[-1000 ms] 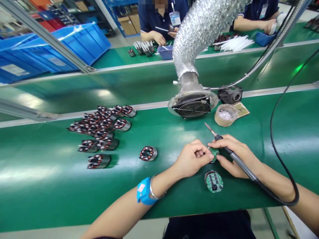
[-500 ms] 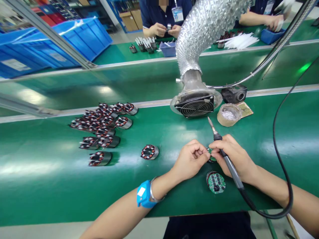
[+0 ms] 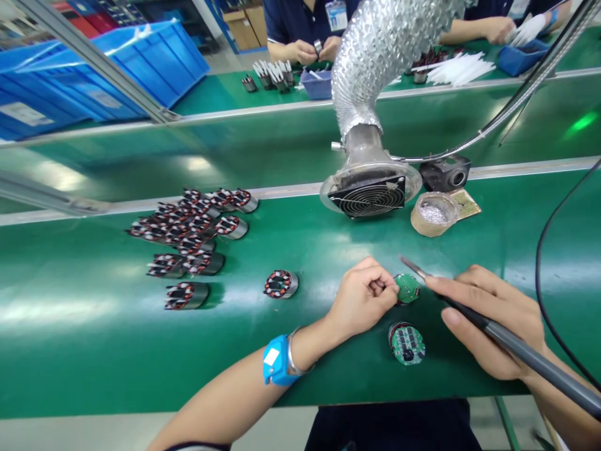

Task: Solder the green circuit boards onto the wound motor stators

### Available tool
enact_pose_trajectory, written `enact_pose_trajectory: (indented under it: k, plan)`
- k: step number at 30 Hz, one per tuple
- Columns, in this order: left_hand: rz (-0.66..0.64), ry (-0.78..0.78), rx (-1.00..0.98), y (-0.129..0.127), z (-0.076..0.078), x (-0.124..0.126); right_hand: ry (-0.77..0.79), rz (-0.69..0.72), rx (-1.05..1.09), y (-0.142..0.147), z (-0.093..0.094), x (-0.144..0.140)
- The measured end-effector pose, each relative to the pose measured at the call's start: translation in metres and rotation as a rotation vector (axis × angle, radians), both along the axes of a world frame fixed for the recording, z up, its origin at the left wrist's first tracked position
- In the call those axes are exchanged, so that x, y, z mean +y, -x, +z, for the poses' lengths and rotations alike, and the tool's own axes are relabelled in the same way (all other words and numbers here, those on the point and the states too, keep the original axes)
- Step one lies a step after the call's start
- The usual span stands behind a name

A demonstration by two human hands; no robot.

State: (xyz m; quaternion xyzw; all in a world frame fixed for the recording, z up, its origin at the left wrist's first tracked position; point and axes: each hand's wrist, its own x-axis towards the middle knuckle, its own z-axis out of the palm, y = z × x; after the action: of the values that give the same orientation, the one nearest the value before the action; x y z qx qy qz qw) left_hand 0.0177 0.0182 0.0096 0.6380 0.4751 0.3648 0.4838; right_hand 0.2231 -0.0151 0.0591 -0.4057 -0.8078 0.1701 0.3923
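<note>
My left hand (image 3: pixel 364 297) is closed, thumb and forefinger pinching the left edge of a round green circuit board (image 3: pixel 407 289). What lies beneath this board is mostly hidden. In my right hand (image 3: pixel 500 307) is a soldering iron (image 3: pixel 530 357), its tip pointing up and left, above and apart from the board. Just below on the bench sits a motor stator topped with another round circuit board (image 3: pixel 407 345). A blue wrist strap (image 3: pixel 282 361) is around my left wrist. One stator with bare copper windings (image 3: pixel 280 284) stands to the left of my hand.
Several stators (image 3: pixel 188 232) are grouped at the left. A fume extractor (image 3: pixel 369 194) hangs behind my hands, beside a round solder pot (image 3: pixel 434 214) and a black holder (image 3: pixel 445 173). Blue crates (image 3: pixel 141 69) and two co-workers' hands (image 3: pixel 305 53) are across the bench.
My right hand has moved right and turned, away from the board, and the soldering iron now tilts left. The left hand keeps its pinch. A co-worker's gloved hand has moved to a blue bin.
</note>
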Motion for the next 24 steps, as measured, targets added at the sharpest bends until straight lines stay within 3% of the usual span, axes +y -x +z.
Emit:
enact_pose_trajectory:
  k: [13,20,24]
  plan:
    - [0.002,-0.102,0.121,-0.0061,0.0044,0.0007,0.004,0.015,0.026,0.0036,0.0039,-0.0083]
    - [-0.207,-0.287,0.105,-0.0008,0.0076,0.0076,-0.006,-0.019,0.085,-0.0003,0.0049,-0.0067]
    - [-0.175,-0.261,0.103,-0.0025,0.0068,0.0075,0.010,-0.017,0.110,-0.0009,0.0036,-0.0084]
